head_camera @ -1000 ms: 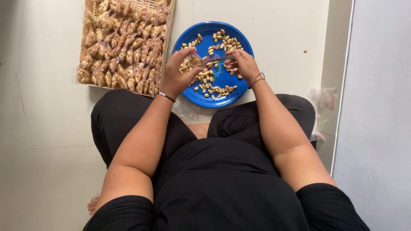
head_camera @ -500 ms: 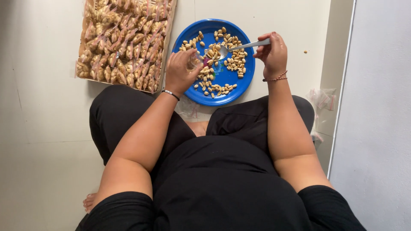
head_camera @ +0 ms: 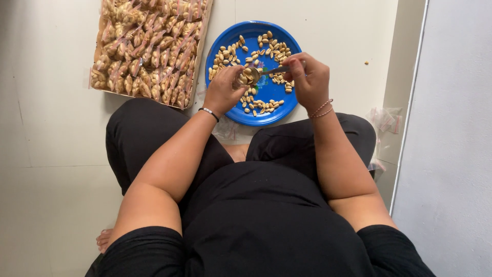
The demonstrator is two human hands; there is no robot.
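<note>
1. Far left, a shallow tray [head_camera: 201,51] sits on the pale floor [head_camera: 51,143], packed with small clear packets of peanuts [head_camera: 148,46] laid in rows.
2. Just right of it, touching or nearly so, is a round blue plate [head_camera: 225,46] with loose peanuts [head_camera: 261,105] scattered over it.
3. The person sits cross-legged on the floor in black clothes, both arms reaching forward over the near edge of the plate.
4. The left hand [head_camera: 224,92], with a thin band at the wrist, is curled with its fingers pinched around something small at the spoon's bowl; it looks like a clear bag, though I cannot be sure.
5. A metal spoon [head_camera: 259,73] lies level between the two hands, above the plate, its bowl loaded with peanuts and pointing at the left hand.
6. The right hand [head_camera: 307,79], bracelets on its wrist, is closed on the spoon's handle.
7. Further right, a few clear bags [head_camera: 384,119] lie on the floor by the foot of a grey wall [head_camera: 451,128], well apart from the plate.
</note>
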